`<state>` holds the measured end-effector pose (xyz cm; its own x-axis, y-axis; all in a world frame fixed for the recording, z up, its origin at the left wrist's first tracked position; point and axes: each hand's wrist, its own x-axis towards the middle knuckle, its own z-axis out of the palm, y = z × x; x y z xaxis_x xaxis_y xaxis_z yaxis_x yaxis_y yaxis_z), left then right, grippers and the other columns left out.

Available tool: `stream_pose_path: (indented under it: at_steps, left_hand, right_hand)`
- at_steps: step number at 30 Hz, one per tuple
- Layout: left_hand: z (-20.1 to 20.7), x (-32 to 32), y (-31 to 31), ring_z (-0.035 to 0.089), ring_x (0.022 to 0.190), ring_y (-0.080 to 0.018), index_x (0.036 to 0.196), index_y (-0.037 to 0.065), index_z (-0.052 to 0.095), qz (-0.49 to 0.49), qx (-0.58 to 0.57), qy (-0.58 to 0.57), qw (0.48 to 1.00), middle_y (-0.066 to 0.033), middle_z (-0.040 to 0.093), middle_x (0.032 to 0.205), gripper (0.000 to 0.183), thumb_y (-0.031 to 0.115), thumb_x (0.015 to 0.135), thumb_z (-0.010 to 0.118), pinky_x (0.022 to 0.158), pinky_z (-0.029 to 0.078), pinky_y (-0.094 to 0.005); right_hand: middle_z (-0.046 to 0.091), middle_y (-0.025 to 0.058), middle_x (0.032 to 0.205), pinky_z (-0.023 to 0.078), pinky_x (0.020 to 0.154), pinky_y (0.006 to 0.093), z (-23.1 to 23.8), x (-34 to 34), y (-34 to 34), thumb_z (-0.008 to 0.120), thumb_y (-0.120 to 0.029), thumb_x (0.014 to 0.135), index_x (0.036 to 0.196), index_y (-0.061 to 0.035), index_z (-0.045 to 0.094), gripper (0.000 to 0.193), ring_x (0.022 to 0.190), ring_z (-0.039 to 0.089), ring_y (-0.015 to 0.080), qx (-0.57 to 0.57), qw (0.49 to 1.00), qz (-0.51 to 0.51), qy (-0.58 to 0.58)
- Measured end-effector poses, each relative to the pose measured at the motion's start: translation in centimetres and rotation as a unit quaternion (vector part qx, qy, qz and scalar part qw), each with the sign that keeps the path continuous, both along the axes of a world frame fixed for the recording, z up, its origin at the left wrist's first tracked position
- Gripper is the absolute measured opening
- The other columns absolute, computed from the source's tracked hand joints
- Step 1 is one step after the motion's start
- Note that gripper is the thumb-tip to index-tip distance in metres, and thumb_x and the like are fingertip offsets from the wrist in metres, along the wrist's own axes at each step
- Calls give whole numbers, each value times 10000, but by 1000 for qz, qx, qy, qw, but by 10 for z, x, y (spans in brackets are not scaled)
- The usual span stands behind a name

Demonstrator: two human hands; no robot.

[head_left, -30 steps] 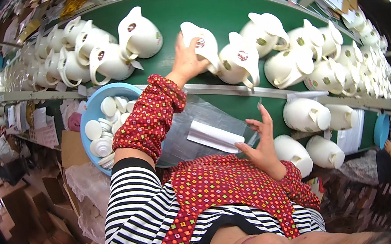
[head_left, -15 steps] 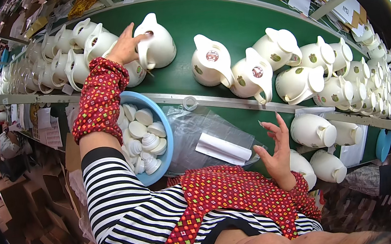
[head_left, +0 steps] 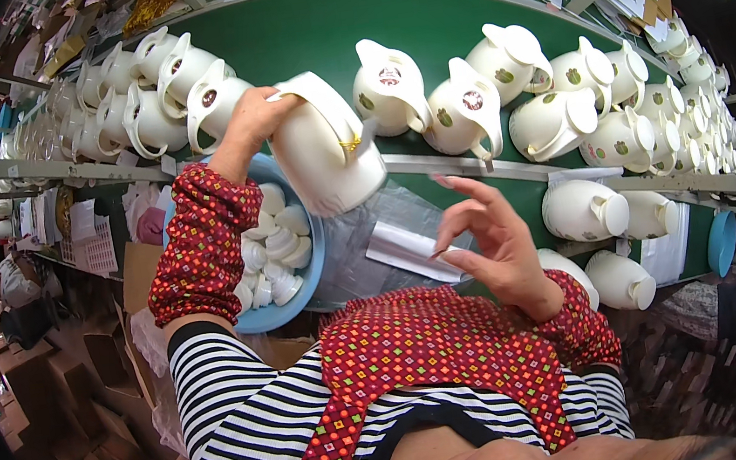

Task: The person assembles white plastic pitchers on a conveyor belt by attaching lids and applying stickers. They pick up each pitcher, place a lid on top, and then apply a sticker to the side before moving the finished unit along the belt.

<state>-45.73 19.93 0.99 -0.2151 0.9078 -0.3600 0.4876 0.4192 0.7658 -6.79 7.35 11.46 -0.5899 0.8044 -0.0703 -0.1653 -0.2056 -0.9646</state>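
Observation:
My left hand (head_left: 261,116) is closed on the handle side of a cream jug (head_left: 325,156), which is lifted off the green bench and tilted above its near edge. A gold tie hangs at the jug's handle. My right hand (head_left: 494,240) is raised in front of me with its fingers spread and nothing in them; it is nearest to a folded white paper (head_left: 409,252) on clear plastic film. Below the left forearm stands a light blue basin (head_left: 322,250) full of white lids (head_left: 280,242).
Cream jugs stand in rows at the left (head_left: 155,119) and the right (head_left: 549,115). Several more jugs (head_left: 583,209) stand on the near right. A metal rail (head_left: 472,168) runs along the green bench (head_left: 294,38). Cardboard boxes (head_left: 40,370) lie at the lower left.
My left hand has lifted the jug off the bench and brought it nearer and to the right, tilting it. My right hand has moved up and to the left.

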Motion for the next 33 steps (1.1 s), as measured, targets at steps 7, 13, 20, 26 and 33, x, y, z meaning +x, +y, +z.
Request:
stream_pose_path:
  at_steps: [7, 13, 20, 26, 33]
  left_hand:
    - [-14, 90, -90, 727, 803, -237, 1043, -1, 790, -90, -227, -221, 944, -124, 764, 948, 508, 459, 836, 728, 700, 558, -376]
    - [-33, 107, -127, 746, 853, -274, 1120, 8, 784, -95, -246, -261, 929, -142, 769, 1010, 574, 498, 833, 701, 752, 573, -404]
    - [-26, 102, -134, 741, 902, -270, 1141, 13, 774, -108, -242, -261, 928, -141, 761, 1046, 577, 496, 832, 708, 781, 570, -415]
    - [-20, 99, -143, 731, 873, -247, 1109, 23, 773, -84, -241, -268, 929, -130, 757, 1027, 543, 485, 830, 717, 743, 564, -394]
    - [-29, 92, -150, 735, 838, -243, 1099, 18, 775, -93, -229, -288, 925, -125, 761, 1004, 546, 492, 836, 712, 718, 565, -396]
  right_hand:
    - [738, 27, 936, 429, 1057, 345, -15, -5, -38, 768, 18, 885, 1621, -36, 320, 863, 984, 654, 126, 48, 994, 53, -86]
    - [739, 30, 908, 414, 1064, 354, -17, 2, -69, 785, 19, 853, 1640, -95, 308, 927, 945, 654, 143, 30, 985, 64, -160]
    - [715, 49, 915, 442, 1057, 385, -19, -2, -76, 772, 51, 845, 1666, -106, 260, 980, 954, 664, 183, 140, 963, 121, -197]
    - [710, 47, 974, 418, 1025, 399, -29, -8, -86, 787, 66, 801, 1649, -147, 342, 981, 988, 621, 229, 142, 965, 122, -183]
    - [610, 121, 1218, 414, 1031, 401, -56, -11, -91, 917, -88, 750, 1636, -164, 371, 1044, 1085, 543, 286, 226, 951, 72, -197]
